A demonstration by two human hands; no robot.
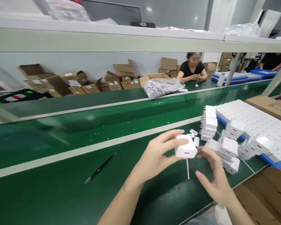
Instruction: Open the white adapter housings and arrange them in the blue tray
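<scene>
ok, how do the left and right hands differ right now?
Hold: the left hand grips a white block; the right hand holds nothing.
Pose: the left hand's thumb and fingers close on the block; the right hand's are parted beside it.
Shared: both are bare.

You can read no words, brands or numbers here. At your eleven o'clock, the white labels (74,83) on the cartons (124,71) are too small to make out; at your two o'clock, the dark print (278,107) on the brown box (259,101) is illegible.
</scene>
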